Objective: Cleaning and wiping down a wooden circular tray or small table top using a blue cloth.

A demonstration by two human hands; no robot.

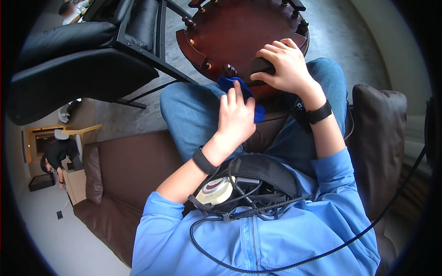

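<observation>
Sitting on a brown leather sofa [133, 158], knees spread before a round, reddish-brown wooden table [244, 34]. Grasping a blue cloth [245, 90] in the left hand [236, 112], index finger stretched out along it, just beside a small turned post [229, 70] at the table's near rim. Letting part of the cloth show on the right of that hand, between the knees. Gripping a dark rim piece [263, 66] with the right hand [287, 66], thumb on the near side, fingers bent over the far side, to the right of the cloth. Cannot tell whether gripping a loose piece or a fixed one.

Wearing an open black mesh pouch [281, 172] at the waist, near side of both hands. Carrying in it a pale yellow device [215, 192] with a rounded face on the left, a grey block [248, 184] right of that, and black cords [267, 209] looping out over the near edge. Cannot make out anything deeper inside. Well apart on the far left, can see a low black box [41, 182] near a bending person [60, 154]; cannot tell its contents.
</observation>
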